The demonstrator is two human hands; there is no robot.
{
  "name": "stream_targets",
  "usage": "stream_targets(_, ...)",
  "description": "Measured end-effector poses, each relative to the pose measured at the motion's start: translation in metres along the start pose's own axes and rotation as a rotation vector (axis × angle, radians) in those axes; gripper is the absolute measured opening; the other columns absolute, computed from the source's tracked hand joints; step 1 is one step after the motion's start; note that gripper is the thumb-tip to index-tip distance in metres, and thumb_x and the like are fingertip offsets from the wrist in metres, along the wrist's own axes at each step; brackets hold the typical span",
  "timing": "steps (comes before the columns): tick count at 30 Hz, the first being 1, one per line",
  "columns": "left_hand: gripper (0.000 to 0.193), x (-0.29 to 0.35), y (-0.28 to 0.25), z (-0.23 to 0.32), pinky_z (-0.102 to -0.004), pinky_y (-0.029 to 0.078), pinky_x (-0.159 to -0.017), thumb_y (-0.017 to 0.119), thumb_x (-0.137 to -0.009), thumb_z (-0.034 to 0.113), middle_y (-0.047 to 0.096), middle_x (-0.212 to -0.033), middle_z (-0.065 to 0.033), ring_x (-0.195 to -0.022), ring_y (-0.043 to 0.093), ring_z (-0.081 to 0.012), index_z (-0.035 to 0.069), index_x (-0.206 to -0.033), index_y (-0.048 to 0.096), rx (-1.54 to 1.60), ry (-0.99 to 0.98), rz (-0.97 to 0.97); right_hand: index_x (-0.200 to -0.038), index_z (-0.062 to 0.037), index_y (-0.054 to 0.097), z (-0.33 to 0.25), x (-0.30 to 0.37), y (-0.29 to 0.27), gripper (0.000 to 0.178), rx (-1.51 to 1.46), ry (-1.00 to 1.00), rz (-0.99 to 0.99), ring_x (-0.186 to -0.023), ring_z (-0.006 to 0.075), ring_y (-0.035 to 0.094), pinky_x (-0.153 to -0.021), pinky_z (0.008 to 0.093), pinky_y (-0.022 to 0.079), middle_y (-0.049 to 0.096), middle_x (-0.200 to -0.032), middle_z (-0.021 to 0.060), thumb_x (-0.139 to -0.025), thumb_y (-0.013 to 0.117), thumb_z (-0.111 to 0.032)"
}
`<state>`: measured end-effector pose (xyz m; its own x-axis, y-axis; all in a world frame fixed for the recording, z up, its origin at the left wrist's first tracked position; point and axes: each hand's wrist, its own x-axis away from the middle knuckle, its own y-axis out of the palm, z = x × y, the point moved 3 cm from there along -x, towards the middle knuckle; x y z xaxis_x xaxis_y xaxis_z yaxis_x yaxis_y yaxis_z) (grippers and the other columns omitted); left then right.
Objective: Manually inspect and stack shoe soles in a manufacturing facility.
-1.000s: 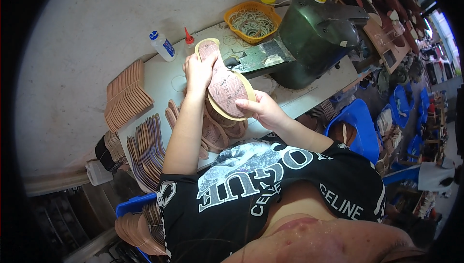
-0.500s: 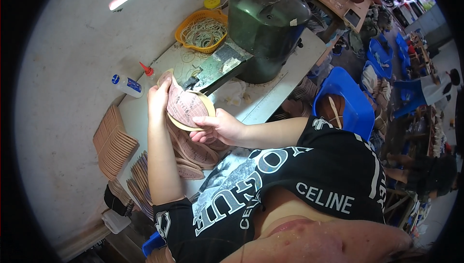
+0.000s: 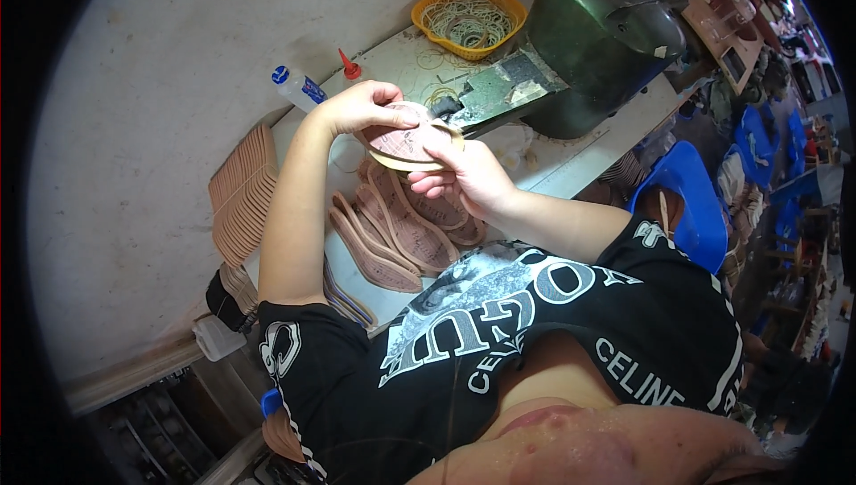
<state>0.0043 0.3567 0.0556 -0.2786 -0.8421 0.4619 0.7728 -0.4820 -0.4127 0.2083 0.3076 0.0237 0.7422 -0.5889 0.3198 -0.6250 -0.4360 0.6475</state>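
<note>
Pink-faced and yellow-rimmed, the insole [image 3: 388, 142] is being held above the tabletop [image 3: 562, 168], its opposite sides being clamped by the left hand [image 3: 364, 110] and the right hand [image 3: 477, 175], its seemingly light, bendable, sturdy body being best gripped at the rims.

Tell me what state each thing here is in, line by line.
Left hand, gripping insole
Right hand, gripping insole
Insole pile, lying loose
Insole stack, tightly packed
Blue-capped bottle, closed
Red-tipped bottle, partly hidden
Yellow basket, holding tangled loops
Green machine, power unclear
</note>
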Motion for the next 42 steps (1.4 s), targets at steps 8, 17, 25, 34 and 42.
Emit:
stream_targets(8, 0.029, 0.017, 0.009, -0.003, -0.0198, 0.039, -0.060, 0.073, -0.081, 0.030, 0.055, -0.076, 0.0048, -0.070, 0.048, -0.0040, 0.008, -0.081, 0.054, 0.098, -0.044, 0.018, -0.111, 0.0035, 0.057, -0.011, -0.002, 0.000, 0.045, 0.037, 0.048, 0.019, -0.076, 0.0180, 0.069, -0.063, 0.0247, 0.057, 0.067, -0.094, 0.0140, -0.091, 0.058, -0.037)
stream_targets(17, 0.029, 0.045, 0.036, 0.004, -0.0189, 0.037, -0.058, 0.067, -0.086, 0.034, 0.055, -0.078, 0.0037, -0.070, 0.047, -0.0042, 0.007, -0.088, 0.056, 0.310, -0.079, 0.242, -0.112, 0.0016, 0.057, -0.018, -0.002, -0.006, 0.040, 0.088, 0.028, -0.006, -0.074, 0.0184, 0.069, -0.059, 0.0222, 0.057, 0.066, -0.096, 0.0133, -0.092, 0.058, -0.033)
stream_targets(25, 0.037, 0.059, 0.056, 0.006, -0.0214, 0.034, -0.050, 0.068, -0.083, 0.042, 0.055, -0.071, 0.0027, -0.059, 0.043, -0.0048, 0.006, -0.080, 0.059, 0.175, -0.210, 0.418, -0.105, -0.0039, 0.061, -0.026, -0.003, -0.012, 0.030, 0.176, 0.011, 0.001, -0.069, 0.0096, 0.065, -0.054, 0.0182, 0.051, 0.068, -0.087, 0.0052, -0.091, 0.060, -0.030)
stream_targets(34, 0.043, 0.066, 0.087, 0.018, -0.0324, 0.056, -0.056, 0.061, -0.087, 0.044, 0.066, -0.082, -0.0088, -0.062, 0.065, -0.0175, 0.002, -0.098, 0.062, 0.470, -0.353, 0.362, -0.108, -0.0018, 0.062, -0.026, -0.003, -0.018, 0.036, 0.243, -0.076, -0.074, -0.084, 0.0137, 0.065, -0.071, 0.0277, 0.053, 0.067, -0.093, 0.0076, -0.088, 0.062, -0.031)
stream_targets(42, 0.057, 0.064, 0.109, 0.034, -0.0325, 0.057, -0.056, 0.052, -0.091, 0.048, 0.065, -0.074, -0.0166, -0.059, 0.067, -0.0259, -0.007, -0.095, 0.061, 0.582, -0.401, 0.350, -0.106, 0.0008, 0.066, -0.012, 0.025, -0.046, 0.033, 0.495, -0.020, -0.311, -0.086, 0.0114, 0.062, -0.077, 0.0269, 0.050, 0.068, -0.094, 0.0060, -0.081, 0.072, -0.019)
